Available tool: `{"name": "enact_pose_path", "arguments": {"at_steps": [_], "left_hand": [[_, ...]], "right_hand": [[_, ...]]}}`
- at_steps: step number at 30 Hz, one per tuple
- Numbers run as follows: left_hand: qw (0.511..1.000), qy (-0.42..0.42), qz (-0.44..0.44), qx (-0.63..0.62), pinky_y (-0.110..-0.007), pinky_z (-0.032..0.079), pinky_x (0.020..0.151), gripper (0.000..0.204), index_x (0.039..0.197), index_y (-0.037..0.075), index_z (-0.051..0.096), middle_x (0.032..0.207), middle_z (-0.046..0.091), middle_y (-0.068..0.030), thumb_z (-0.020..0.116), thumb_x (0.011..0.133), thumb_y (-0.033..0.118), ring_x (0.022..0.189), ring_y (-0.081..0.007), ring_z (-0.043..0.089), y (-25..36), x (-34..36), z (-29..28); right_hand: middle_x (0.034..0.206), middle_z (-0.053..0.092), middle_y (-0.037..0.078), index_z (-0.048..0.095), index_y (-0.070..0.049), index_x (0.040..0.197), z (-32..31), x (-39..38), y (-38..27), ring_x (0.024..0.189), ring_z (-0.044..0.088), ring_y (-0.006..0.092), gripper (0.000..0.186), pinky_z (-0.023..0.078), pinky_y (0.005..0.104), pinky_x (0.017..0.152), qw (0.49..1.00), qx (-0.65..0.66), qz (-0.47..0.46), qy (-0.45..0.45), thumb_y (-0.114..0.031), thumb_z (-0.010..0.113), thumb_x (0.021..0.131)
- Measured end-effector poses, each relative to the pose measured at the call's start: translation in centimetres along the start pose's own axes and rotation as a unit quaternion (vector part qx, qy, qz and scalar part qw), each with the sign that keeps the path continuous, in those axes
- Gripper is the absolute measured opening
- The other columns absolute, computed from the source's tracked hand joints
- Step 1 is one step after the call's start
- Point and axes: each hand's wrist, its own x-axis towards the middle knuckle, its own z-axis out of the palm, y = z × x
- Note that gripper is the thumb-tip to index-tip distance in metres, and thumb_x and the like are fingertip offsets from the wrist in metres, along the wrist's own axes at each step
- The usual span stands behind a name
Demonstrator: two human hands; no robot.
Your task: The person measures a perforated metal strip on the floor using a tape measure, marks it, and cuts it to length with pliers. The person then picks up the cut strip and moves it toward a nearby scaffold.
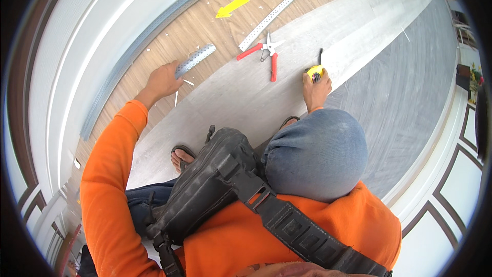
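Note:
A short piece of perforated metal corner bead [195, 60] is gripped at its near end by my left hand [163, 81], the fingers wrapped round it just above the wood-look floor. Over to the right, my right hand [317, 92] is closed on a yellow and black tape measure [314, 73] at floor level. A dark strap [321, 55] sticks out past the tape measure. Between my hands, red-handled snips [270, 50] lie on the grey floor with their blades spread.
A long perforated strip [279, 11] lies beyond the snips, near a yellow arrow [232, 7] on the floor. More perforated metal strip [134, 48] runs along the white wall at left. White scraps [177, 98] are scattered about. A black bag [205, 184] hangs across my body.

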Motion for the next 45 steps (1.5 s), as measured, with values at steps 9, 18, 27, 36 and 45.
{"name": "enact_pose_path", "arguments": {"at_steps": [9, 18, 27, 36, 45], "left_hand": [[1.000, 0.009, 0.012, 0.021, -0.049, 0.055, 0.088, 0.044, 0.123, 0.001, 0.061, 0.105, 0.071, -0.0241, 0.067, 0.084, 0.021, 0.098, -0.0425, 0.069, -1.7, -1.0, 0.8], [0.996, 0.013, 0.065, -0.065, -0.049, 0.054, 0.089, 0.044, 0.123, 0.004, 0.063, 0.107, 0.071, -0.0236, 0.065, 0.083, 0.023, 0.099, -0.0415, 0.068, -2.1, -1.7, -1.4], [0.966, 0.076, 0.042, -0.245, -0.049, 0.055, 0.087, 0.049, 0.121, 0.007, 0.066, 0.109, 0.072, -0.0199, 0.074, 0.075, 0.020, 0.099, -0.0407, 0.069, 4.2, -15.3, -8.3], [0.833, 0.466, -0.063, -0.291, -0.052, 0.036, 0.115, 0.071, 0.140, 0.006, 0.053, 0.137, 0.056, -0.0195, 0.081, 0.080, 0.030, 0.136, -0.0394, 0.048, 9.8, -42.7, -25.8], [-0.096, 0.505, -0.296, -0.805, -0.051, 0.048, 0.106, 0.069, 0.144, -0.004, 0.045, 0.131, 0.057, -0.0222, 0.038, 0.108, 0.054, 0.121, -0.0369, 0.058, -5.1, -59.3, -24.5]], "right_hand": [[0.119, 0.062, 0.016, 0.060, -0.004, 0.128, -0.2, -1.8, -7.9, 0.116, 0.055, 0.0376, 0.047, 0.043, 0.0480, 0.100, 0.950, 0.038, -0.308, -0.033, -0.023, 0.071, 0.086], [0.100, 0.068, 0.013, 0.065, -0.008, 0.117, 1.9, 1.0, -11.8, 0.100, 0.061, 0.0334, 0.033, 0.048, 0.0482, 0.088, 0.905, -0.088, -0.406, -0.094, -0.007, 0.062, 0.084], [0.130, 0.062, 0.015, 0.043, -0.010, 0.149, -14.3, -10.2, -35.6, 0.121, 0.059, 0.0346, 0.089, 0.045, 0.0500, 0.104, 0.594, -0.108, -0.720, -0.343, -0.024, 0.086, 0.073], [0.102, 0.071, 0.013, 0.063, -0.009, 0.120, -34.1, -17.0, -39.6, 0.090, 0.070, 0.0366, 0.044, 0.055, 0.0474, 0.074, 0.579, -0.074, -0.691, -0.425, -0.014, 0.077, 0.078], [0.093, 0.068, 0.015, 0.065, -0.006, 0.114, -61.0, -16.7, -50.5, 0.082, 0.068, 0.0378, 0.039, 0.054, 0.0463, 0.070, 0.569, -0.142, -0.707, -0.394, -0.007, 0.076, 0.076]]}}
